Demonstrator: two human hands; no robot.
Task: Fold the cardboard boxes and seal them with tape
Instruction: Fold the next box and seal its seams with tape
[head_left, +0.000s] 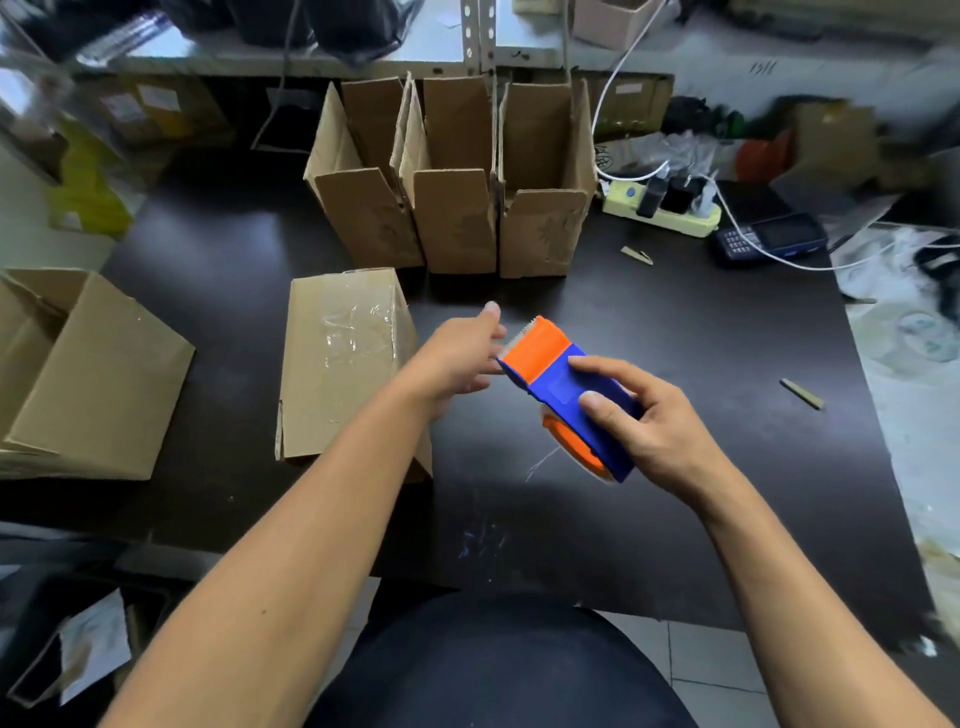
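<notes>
Both forearms reached over our dark table. Our right hand gripped the blue-and-orange tape dispenser above it; our left hand, fingers loose, held nothing beside the dispenser's far end. Left lay a taped box; three open boxes stood far, a power strip far right.

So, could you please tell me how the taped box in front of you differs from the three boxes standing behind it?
The taped box lies on its side with its flaps closed; the three boxes stand upright with their top flaps open. The taped box carries clear tape across its face; the three boxes show none. The taped box lies alone near the left hand; the three boxes stand side by side in a row. All are plain brown cardboard on the dark table.
</notes>
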